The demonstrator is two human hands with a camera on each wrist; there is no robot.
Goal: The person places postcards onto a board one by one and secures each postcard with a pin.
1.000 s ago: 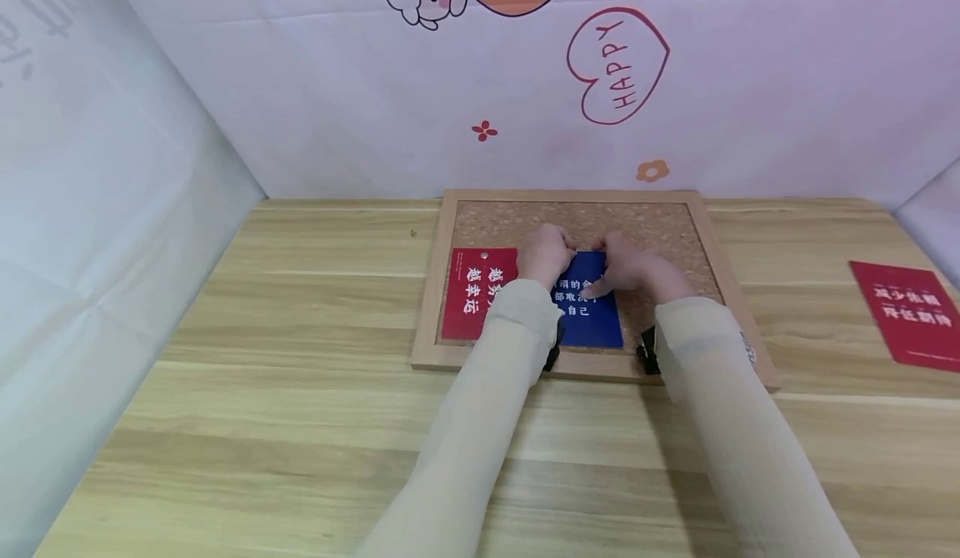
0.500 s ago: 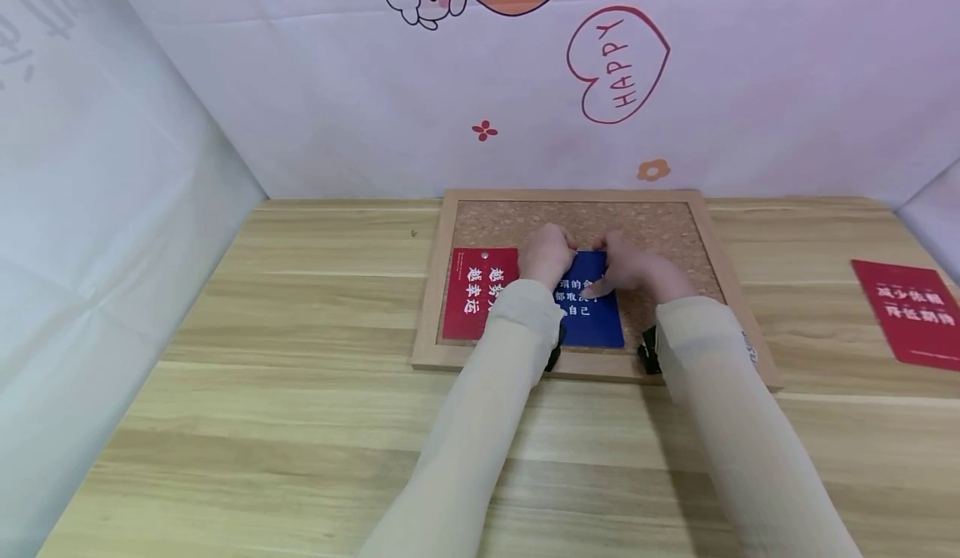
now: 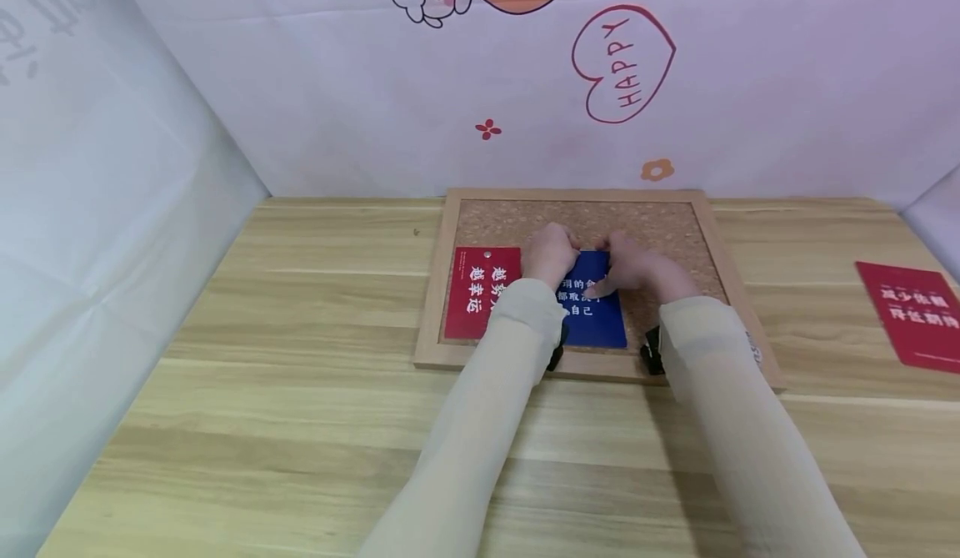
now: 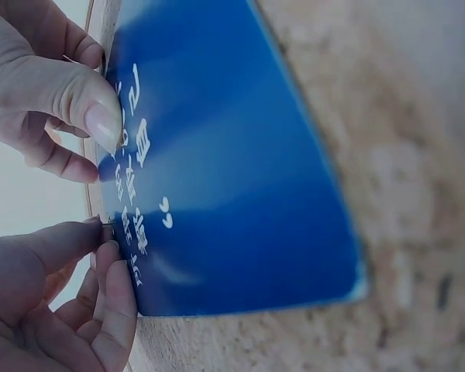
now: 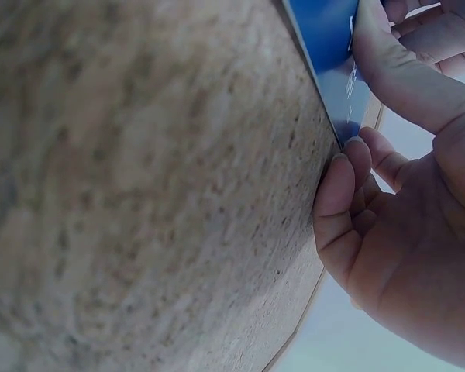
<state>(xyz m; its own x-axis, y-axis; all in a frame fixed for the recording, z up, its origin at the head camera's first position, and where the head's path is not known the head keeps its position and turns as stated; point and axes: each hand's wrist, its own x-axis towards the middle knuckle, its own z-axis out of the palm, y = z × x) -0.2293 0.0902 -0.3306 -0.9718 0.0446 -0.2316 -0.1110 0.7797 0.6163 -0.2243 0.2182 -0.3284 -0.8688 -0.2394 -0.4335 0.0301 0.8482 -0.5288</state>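
Note:
A blue card (image 3: 596, 324) with white writing lies on a wood-framed corkboard (image 3: 487, 223). My left hand (image 3: 551, 253) is at the card's top edge; in the left wrist view its thumb and fingers pinch a small metal thumbtack (image 4: 107, 225), partly hidden by the fingertips. My right hand (image 3: 636, 268) holds the card's top right part, its thumb on the face and its curled fingers at the edge and corner. To the left, a red card (image 3: 467, 295) is on the cork, with a silver thumbtack (image 3: 487, 254) near its top; my left forearm covers part of it.
Another red card (image 3: 911, 316) lies on the wooden table (image 3: 300, 424), right of the board. A printed white cloth (image 3: 360, 108) hangs behind the board's back edge. Black wrist straps (image 3: 652, 351) sit near the board's front frame.
Both hands and the blue card keep nearly the same places. The whole head view has shifted very slightly.

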